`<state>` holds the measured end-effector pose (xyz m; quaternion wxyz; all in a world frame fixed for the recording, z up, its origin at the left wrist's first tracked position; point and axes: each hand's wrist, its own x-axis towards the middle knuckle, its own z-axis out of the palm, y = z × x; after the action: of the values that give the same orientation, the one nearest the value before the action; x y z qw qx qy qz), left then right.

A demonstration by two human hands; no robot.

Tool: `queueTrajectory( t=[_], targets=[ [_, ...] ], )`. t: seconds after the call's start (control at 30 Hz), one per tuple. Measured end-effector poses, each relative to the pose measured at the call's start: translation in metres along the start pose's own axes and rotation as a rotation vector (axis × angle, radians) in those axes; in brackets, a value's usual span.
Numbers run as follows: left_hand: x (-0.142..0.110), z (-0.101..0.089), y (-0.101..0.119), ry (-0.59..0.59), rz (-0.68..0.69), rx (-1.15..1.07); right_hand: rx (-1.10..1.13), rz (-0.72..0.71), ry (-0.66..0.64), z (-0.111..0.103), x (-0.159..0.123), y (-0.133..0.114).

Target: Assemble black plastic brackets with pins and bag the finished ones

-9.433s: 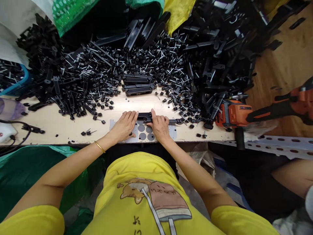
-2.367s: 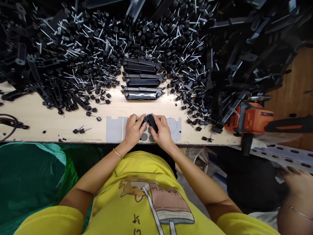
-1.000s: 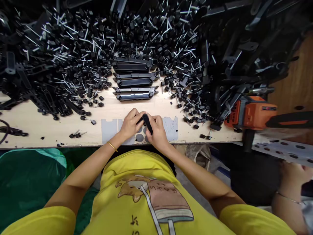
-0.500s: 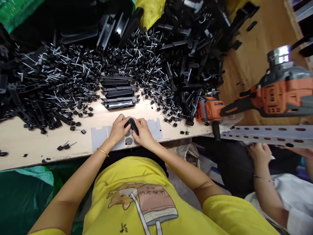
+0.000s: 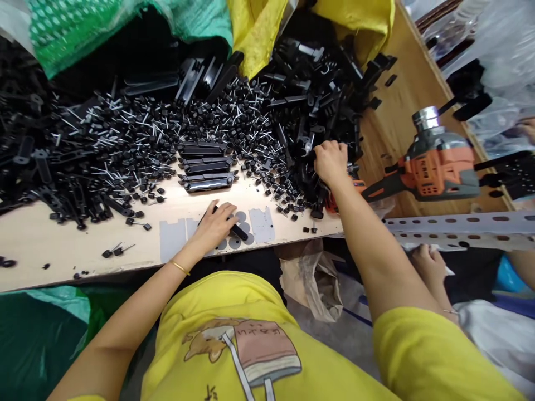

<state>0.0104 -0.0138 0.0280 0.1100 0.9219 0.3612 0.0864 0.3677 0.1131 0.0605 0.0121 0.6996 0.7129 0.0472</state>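
A pale wooden workbench point(image 5: 62, 239) stretches beneath the left fingers point(image 5: 225, 210), brightly lit around them, its front edge just below. To the right of the right fingers point(image 5: 334, 147), a browner wood-grained surface point(image 5: 382, 117) ends at a raised border point(image 5: 466, 122); a perforated pale rail point(image 5: 453, 227) runs lower right. Grey floor point(image 5: 334, 337) shows well below them.

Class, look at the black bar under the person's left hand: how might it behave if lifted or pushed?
The black bar is probably stiff, since its exposed end looks straight. It may be light, as it looks slim and plastic-like. Pushed, it would likely slide or swivel rather than tip, since it looks long and low beneath the left hand.
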Motion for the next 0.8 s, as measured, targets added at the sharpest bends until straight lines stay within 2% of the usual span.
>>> queueTrajectory(
  t=[0.07,0.17,0.23,0.3,0.33,0.4,0.47,0.53,0.6,0.7,0.8],
  targets=[
    [0.006,-0.003,0.001,-0.068,0.053,0.019,-0.030,-0.043,0.031,-0.012,-0.003,-0.006],
    [0.005,-0.007,-0.001,-0.115,0.000,0.054,0.049,-0.219,0.077,-0.032,-0.031,-0.029],
    [0.001,-0.010,-0.001,-0.098,-0.112,0.080,0.142,-0.441,0.022,-0.039,-0.060,-0.056],
    [-0.005,-0.013,0.001,-0.068,-0.248,0.089,0.226,-0.673,-0.078,-0.036,-0.089,-0.090],
    [-0.008,-0.015,0.003,-0.056,-0.316,0.084,0.278,-0.738,-0.124,-0.033,-0.102,-0.107],
    [-0.014,-0.016,0.005,-0.043,-0.427,0.043,0.358,-0.776,-0.176,-0.025,-0.121,-0.133],
    [-0.021,-0.015,0.005,-0.028,-0.516,-0.032,0.394,-0.742,-0.172,-0.022,-0.132,-0.145],
    [-0.027,-0.013,0.004,0.018,-0.588,-0.132,0.395,-0.619,-0.137,-0.023,-0.138,-0.146],
    [-0.032,-0.010,0.002,0.097,-0.637,-0.234,0.392,-0.375,-0.151,-0.026,-0.142,-0.144],
    [-0.033,-0.008,0.004,0.181,-0.686,-0.358,0.392,0.001,-0.321,-0.021,-0.147,-0.154],
    [-0.026,-0.010,0.014,0.154,-0.754,-0.458,0.466,0.189,-0.423,-0.006,-0.147,-0.171]
  ],
)
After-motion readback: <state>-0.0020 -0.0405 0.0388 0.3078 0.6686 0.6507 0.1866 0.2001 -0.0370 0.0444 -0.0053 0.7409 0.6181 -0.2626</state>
